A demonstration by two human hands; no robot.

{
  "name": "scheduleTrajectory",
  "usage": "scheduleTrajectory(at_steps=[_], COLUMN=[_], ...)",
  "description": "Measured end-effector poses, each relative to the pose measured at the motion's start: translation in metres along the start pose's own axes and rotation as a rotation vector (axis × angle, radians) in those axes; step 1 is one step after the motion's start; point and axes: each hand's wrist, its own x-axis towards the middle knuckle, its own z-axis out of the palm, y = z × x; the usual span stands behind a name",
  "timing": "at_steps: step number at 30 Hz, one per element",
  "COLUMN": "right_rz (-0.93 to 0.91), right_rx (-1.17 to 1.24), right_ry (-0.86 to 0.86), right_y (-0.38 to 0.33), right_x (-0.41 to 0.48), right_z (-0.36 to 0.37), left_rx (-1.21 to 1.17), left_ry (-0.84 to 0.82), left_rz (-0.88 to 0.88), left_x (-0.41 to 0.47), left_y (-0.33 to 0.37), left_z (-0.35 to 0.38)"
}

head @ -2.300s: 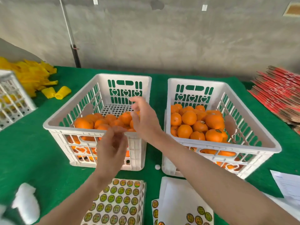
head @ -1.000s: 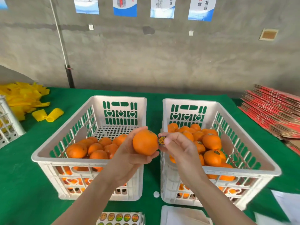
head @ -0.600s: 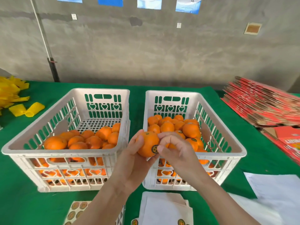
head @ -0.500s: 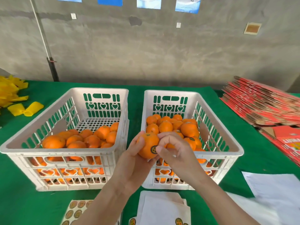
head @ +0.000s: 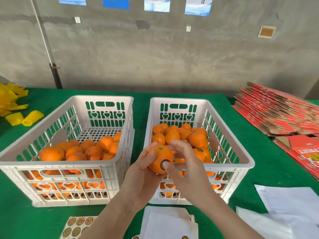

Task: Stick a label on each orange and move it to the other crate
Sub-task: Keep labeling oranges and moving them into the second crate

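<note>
The orange (head: pixel 158 156) is cupped in the left hand (head: pixel 143 176), fingers curled round it, above the near left corner of the right crate (head: pixel 233 165), with a round label (head: pixel 164 163) on its near side. The right hand (head: pixel 188 171) lays its thumb on that label, seemingly pressing, while its other fingers are spread loosely and hold nothing. Both that crate and the left crate (head: pixel 51 164) hold loose oranges on the green cloth (head: pixel 259 152), and a sticker sheet (head: pixel 77 226) lies at the near edge.
</note>
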Motion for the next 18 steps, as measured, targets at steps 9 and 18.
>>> scheduleTrajectory(at_steps=[9,18], right_rz=[-0.081,0.517], right_rx=[-0.125,-0.627], right_ry=[0.083,0.044], right_y=[0.021,0.145], right_x=[0.058,0.235], right_z=[-0.012,-0.060], left_rx=[0.590,2.000], left_ry=[-0.004,-0.035], left_rz=[0.185,-0.013], left_x=[0.057,0.117], left_y=[0.000,-0.011], left_z=[0.008,-0.017])
